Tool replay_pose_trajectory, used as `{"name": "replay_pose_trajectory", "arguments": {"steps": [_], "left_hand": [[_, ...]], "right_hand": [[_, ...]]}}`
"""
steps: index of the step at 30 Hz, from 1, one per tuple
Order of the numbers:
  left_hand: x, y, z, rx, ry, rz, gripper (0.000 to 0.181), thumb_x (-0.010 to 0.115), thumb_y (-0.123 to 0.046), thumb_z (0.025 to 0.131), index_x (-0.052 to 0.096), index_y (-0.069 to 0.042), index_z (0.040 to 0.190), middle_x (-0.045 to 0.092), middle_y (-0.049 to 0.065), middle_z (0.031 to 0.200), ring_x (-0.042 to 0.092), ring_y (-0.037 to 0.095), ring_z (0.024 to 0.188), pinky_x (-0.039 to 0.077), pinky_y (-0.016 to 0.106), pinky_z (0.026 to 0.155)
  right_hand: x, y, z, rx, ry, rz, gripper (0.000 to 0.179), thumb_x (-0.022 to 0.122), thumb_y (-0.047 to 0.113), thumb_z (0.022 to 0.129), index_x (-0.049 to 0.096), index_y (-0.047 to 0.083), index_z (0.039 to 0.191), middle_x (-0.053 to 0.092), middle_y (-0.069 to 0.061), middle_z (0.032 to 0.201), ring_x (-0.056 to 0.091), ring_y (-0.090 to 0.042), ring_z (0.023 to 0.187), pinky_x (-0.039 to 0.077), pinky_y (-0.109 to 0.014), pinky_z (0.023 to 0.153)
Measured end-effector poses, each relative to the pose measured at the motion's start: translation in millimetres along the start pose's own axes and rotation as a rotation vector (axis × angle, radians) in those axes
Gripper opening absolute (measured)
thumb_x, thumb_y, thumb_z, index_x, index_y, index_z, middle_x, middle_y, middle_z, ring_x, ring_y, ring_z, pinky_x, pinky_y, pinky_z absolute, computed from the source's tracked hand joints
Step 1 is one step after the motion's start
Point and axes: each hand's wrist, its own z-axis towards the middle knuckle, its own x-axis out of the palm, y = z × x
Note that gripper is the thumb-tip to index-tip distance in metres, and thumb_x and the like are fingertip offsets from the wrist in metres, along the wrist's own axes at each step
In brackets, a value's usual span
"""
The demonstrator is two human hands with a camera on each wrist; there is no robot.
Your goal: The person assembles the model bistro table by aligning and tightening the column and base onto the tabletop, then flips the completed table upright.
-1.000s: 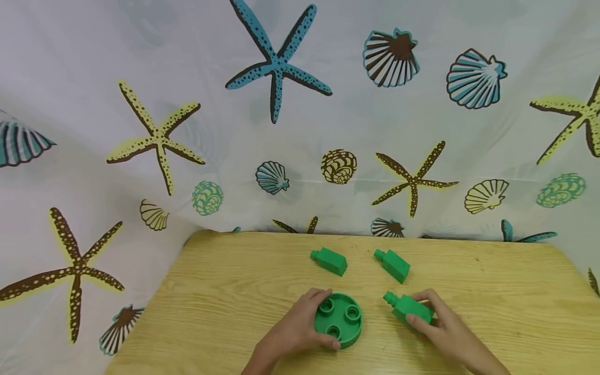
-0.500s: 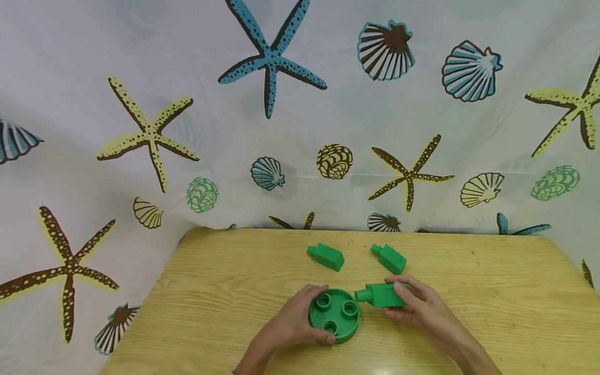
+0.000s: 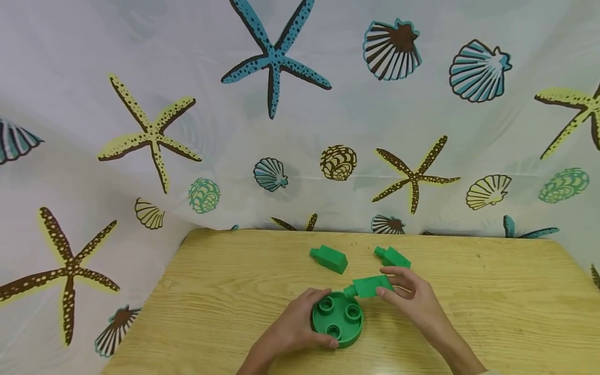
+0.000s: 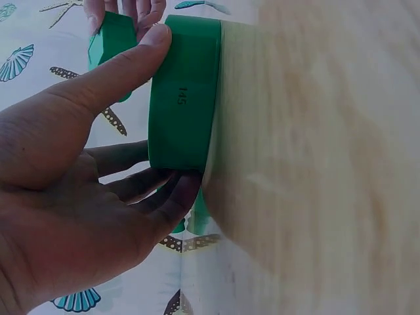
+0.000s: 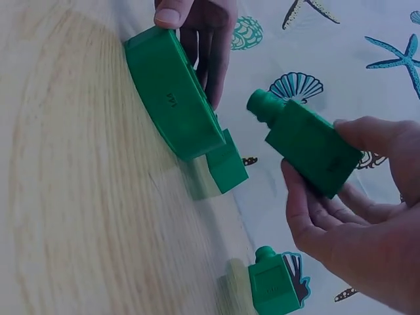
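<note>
A round green base (image 3: 344, 325) with a raised rim and three ringed sockets lies on the table. My left hand (image 3: 297, 323) grips it from the left, thumb at the front edge and fingers round the back. In the left wrist view its side wall (image 4: 185, 95) bears the number 145. My right hand (image 3: 417, 299) pinches a green block with a threaded neck (image 3: 372, 286) between thumb and fingers. That block is held up off the table, its neck pointing left over the base's back right rim. In the right wrist view the neck (image 5: 266, 105) tilts toward the base.
Two similar green necked blocks lie on the wooden table (image 3: 211, 302) behind the hands: one block at left (image 3: 329, 259), another at right (image 3: 394, 256), partly covered by my right hand. A white curtain (image 3: 300, 130) with starfish and shell prints hangs along the table's back and left.
My right hand has lifted the necked block from the right of the base and carried it left to the base's rim, turning its neck leftward. My left hand keeps its grip on the base.
</note>
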Motion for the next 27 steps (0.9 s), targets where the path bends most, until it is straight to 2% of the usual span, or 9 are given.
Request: {"name": "replay_pose_trajectory", "arguments": {"steps": [5,8,11,17,27], "left_hand": [[0.8,-0.9,-1.0,-0.008,0.002,0.005,0.099,0.094,-0.042,0.073,0.047,-0.005,0.153,0.054,0.01,0.141,0.052,0.032,0.131,0.045,0.053,0.107],[1.3,-0.4,-2.0,-0.015,0.004,0.011,0.1,0.094,-0.042,0.073,0.047,-0.005,0.153,0.054,0.009,0.14,0.052,0.032,0.13,0.045,0.054,0.107],[1.4,0.1,-1.4,-0.012,0.007,-0.001,0.099,0.094,-0.041,0.073,0.047,-0.005,0.153,0.055,0.008,0.139,0.052,0.032,0.13,0.045,0.053,0.107],[-0.4,-1.0,1.8,0.006,0.002,-0.016,0.099,0.095,-0.039,0.073,0.047,-0.004,0.152,0.055,0.009,0.139,0.053,0.031,0.13,0.045,0.052,0.108],[-1.4,-1.4,4.5,0.001,-0.001,-0.029,0.098,0.095,-0.039,0.074,0.047,-0.003,0.152,0.056,0.01,0.138,0.053,0.031,0.13,0.045,0.053,0.108]], "right_hand": [[4.7,-0.6,-2.7,-0.069,-0.064,-0.031,0.049,0.077,0.021,0.095,0.061,0.004,0.138,0.064,-0.017,0.134,0.065,-0.024,0.119,0.055,-0.028,0.094],[6.5,-3.9,-3.9,-0.129,-0.076,-0.032,0.044,0.076,0.019,0.096,0.063,0.002,0.135,0.065,-0.015,0.134,0.066,-0.015,0.116,0.054,-0.025,0.095],[7.9,-6.8,-4.0,-0.195,-0.067,-0.014,0.043,0.075,0.014,0.096,0.063,0.0,0.135,0.065,-0.016,0.134,0.066,-0.01,0.114,0.054,-0.024,0.095],[13.2,-11.4,-1.6,-0.284,-0.026,-0.012,0.044,0.075,0.007,0.094,0.06,-0.006,0.133,0.065,-0.018,0.13,0.066,-0.012,0.112,0.056,-0.026,0.091],[21.4,-15.0,2.4,-0.391,0.047,-0.051,0.038,0.072,0.0,0.095,0.062,-0.002,0.131,0.063,-0.018,0.131,0.064,-0.016,0.117,0.055,-0.029,0.096]]}}
